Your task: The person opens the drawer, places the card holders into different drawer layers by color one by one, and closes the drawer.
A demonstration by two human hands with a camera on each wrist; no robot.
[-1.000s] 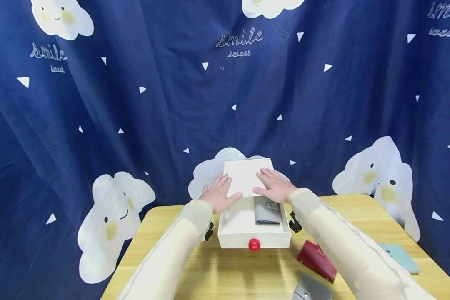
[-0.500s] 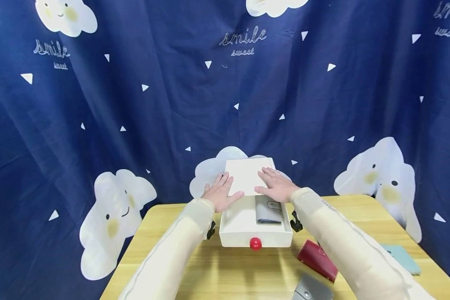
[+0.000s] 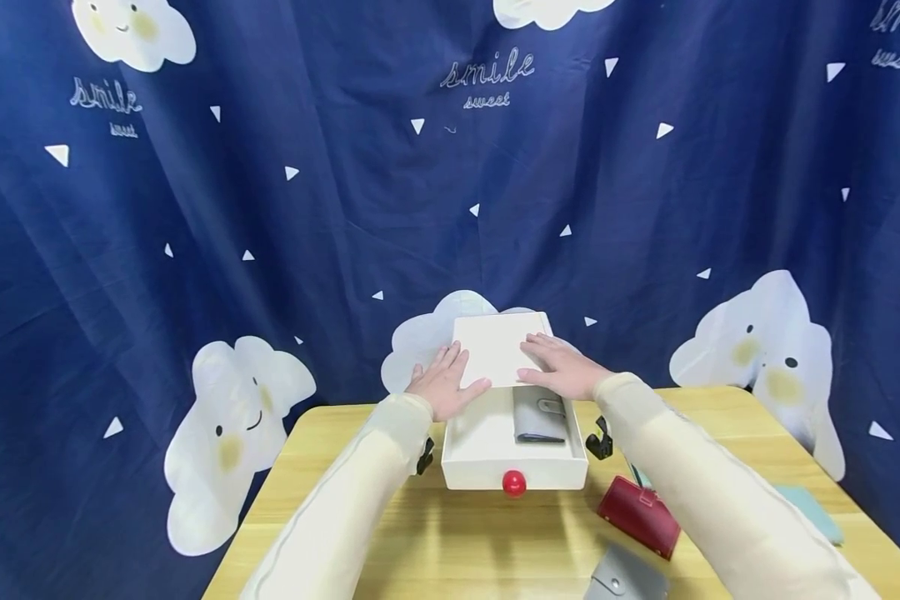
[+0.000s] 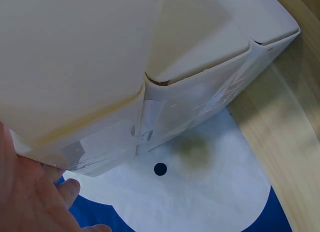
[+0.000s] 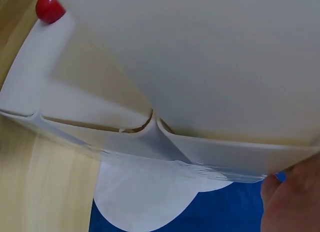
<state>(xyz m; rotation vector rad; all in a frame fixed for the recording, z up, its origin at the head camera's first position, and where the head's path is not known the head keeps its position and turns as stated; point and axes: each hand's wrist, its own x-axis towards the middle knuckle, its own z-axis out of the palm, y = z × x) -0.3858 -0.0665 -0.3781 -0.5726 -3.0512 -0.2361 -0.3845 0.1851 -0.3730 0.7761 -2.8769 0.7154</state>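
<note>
- White box (image 3: 495, 350) at the desk's (image 3: 322, 446) far edge, drawer (image 3: 474, 477) out toward the near edge.
- Gray wallet (image 3: 537, 417) in the drawer's right half.
- Left hand (image 3: 442, 387) and right hand (image 3: 565, 369) against the box's sides, fingers straight, thumbs spread away.

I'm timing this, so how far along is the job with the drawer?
Looks done: a grey wallet lies inside the open drawer. In hand: the left hand and right hand touch the white box. Left, probably: closing the drawer; the red wallet and second grey wallet on the table may go in too.
</note>
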